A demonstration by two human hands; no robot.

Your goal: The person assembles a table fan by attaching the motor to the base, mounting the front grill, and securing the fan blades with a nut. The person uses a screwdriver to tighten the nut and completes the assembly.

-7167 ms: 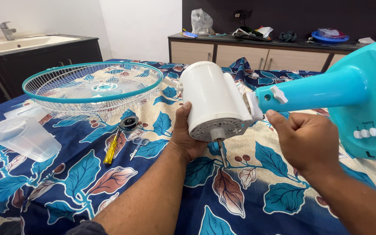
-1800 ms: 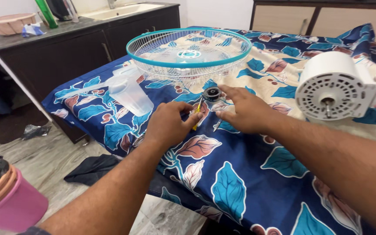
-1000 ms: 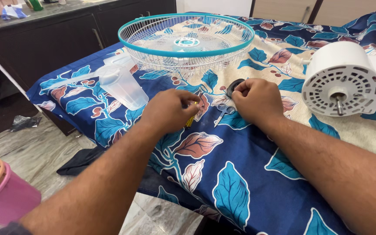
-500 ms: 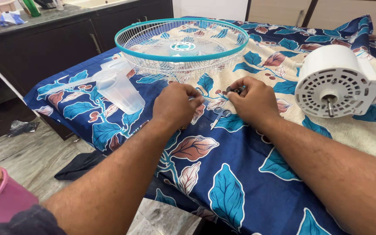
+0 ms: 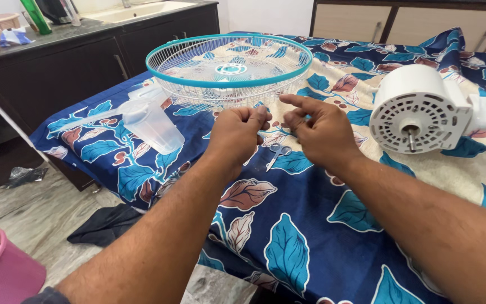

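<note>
Both hands are hovering just in front of the fan grille (image 5: 229,67), over the leaf-patterned cloth (image 5: 288,247). The left hand (image 5: 237,132) is curling nearly closed and the right hand (image 5: 316,129) is pinching its fingertips together; whether either is holding something small I cannot tell. A small pair of scissors (image 5: 277,153) is lying on the cloth directly beneath and between them, long axis slanting toward the grille, about equally near both hands. The white fan motor (image 5: 417,110) is sitting to the grille's right.
</note>
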